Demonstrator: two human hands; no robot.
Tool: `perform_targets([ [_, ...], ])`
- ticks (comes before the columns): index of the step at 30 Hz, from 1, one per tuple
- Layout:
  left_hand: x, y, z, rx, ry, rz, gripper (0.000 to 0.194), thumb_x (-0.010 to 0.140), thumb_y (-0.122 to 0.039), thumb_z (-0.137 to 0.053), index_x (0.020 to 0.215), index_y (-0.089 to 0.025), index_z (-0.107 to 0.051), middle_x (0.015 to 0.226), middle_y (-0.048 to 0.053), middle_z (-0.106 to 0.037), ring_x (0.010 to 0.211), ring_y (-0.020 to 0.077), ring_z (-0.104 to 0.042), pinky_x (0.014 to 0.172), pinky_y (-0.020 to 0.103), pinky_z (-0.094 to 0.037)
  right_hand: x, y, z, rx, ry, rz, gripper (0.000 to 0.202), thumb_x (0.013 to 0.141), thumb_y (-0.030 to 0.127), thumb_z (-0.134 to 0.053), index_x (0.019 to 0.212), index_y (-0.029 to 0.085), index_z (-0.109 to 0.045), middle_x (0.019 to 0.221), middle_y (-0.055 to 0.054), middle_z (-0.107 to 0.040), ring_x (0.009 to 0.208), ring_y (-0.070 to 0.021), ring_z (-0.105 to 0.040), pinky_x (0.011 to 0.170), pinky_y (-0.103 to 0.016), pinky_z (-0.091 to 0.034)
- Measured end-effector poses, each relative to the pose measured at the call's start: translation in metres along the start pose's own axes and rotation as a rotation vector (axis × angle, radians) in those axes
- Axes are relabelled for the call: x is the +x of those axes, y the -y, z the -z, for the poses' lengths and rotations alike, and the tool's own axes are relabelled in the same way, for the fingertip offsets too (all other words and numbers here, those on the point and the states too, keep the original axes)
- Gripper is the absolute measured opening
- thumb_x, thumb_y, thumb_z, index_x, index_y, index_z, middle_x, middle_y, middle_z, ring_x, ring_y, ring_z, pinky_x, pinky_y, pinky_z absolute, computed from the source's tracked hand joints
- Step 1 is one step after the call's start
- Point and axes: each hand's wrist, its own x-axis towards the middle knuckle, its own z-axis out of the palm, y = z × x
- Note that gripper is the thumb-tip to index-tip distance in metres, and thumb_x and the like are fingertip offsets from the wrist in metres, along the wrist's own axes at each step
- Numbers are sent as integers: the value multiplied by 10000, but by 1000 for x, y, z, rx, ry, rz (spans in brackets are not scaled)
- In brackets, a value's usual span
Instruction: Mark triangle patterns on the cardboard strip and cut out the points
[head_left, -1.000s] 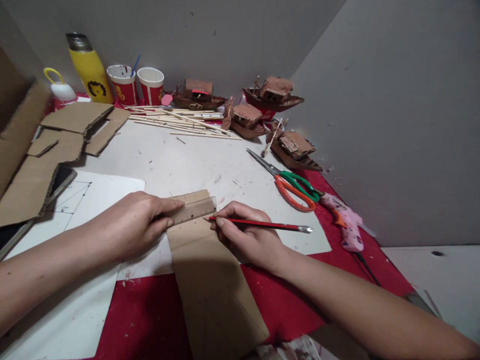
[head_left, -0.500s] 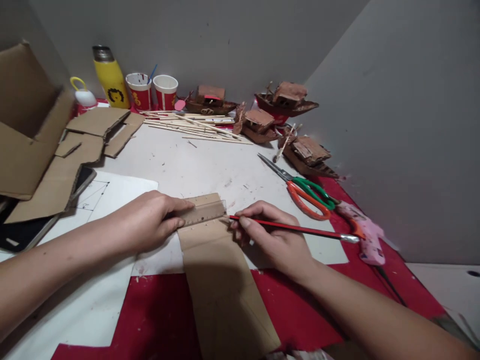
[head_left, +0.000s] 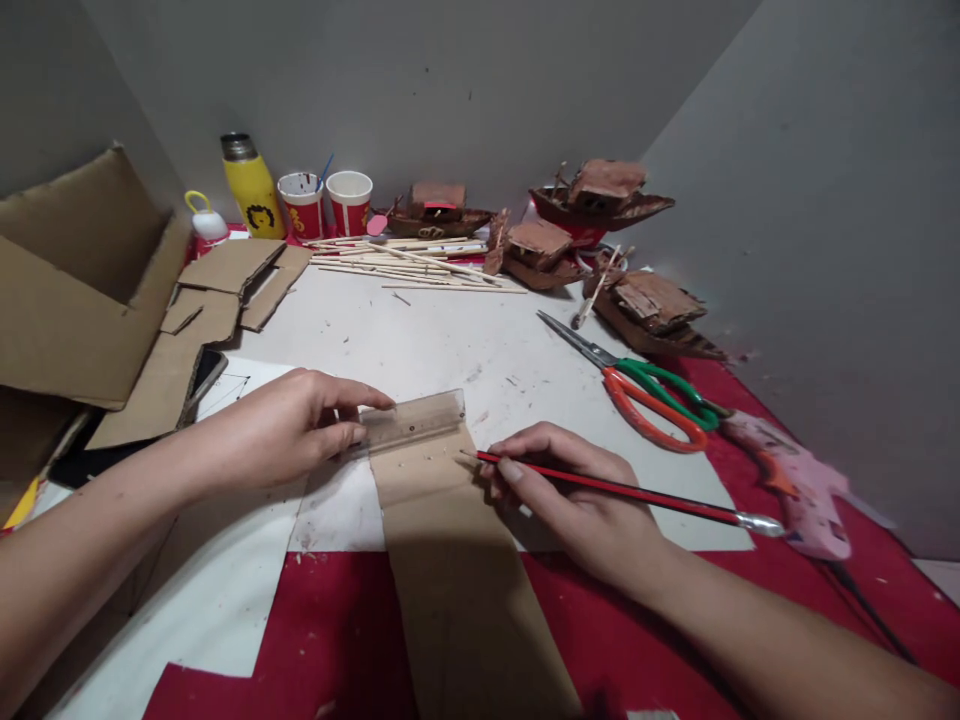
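Note:
Across the far end of a brown cardboard strip (head_left: 457, 570) lies a clear ruler (head_left: 431, 418). My left hand (head_left: 307, 425) has its thumb and index finger at the ruler's left end, gripping it. A red and black pencil (head_left: 630, 488) with a silver end is pinched in my right hand (head_left: 577, 490). Its tip is over the strip, just nearer to me than the ruler's right end; whether it touches the cardboard I cannot tell. Faint pencil lines cross the strip.
Scissors (head_left: 637, 390) and a pink glue gun (head_left: 795, 480) lie right. Several brown model boats (head_left: 600, 195) stand behind, near thin sticks (head_left: 420, 262), paper cups (head_left: 349, 205) and a yellow bottle (head_left: 251, 185). Cardboard pieces (head_left: 217, 300), a box (head_left: 82, 300) and drawn-on paper (head_left: 225, 600) are left.
The view has shifted, so the scene sits further right. The ruler has slid slightly away from me along the strip, and the pencil tip is now apart from its edge.

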Motion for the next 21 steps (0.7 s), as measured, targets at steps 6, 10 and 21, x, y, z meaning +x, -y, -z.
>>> perform_targets([
  [6,-20,1,-1,-14,-37,34,357,943,-342,-492,1257,-254,-637,687,-19,-679,595,156,-627,563,238,-450,-3,2,2,73,26,-129,123,900,306,-635,929,207,-703,809,-64,-750,678,-168,-690,591,-244,-551],
  [10,-32,7,-6,4,-12,32,328,971,-368,-453,1232,-245,-608,667,-25,-648,578,146,-600,571,233,-448,-4,4,2,113,43,-200,158,887,349,-646,926,214,-719,806,-66,-744,674,-173,-671,576,-251,-531],
  [21,-31,22,-23,61,-87,109,452,927,-423,-499,1295,-221,-666,843,51,-745,675,184,-608,615,272,-468,-4,0,-1,33,88,-226,215,880,393,-626,936,211,-726,782,-73,-730,577,-160,-608,477,-249,-450],
])
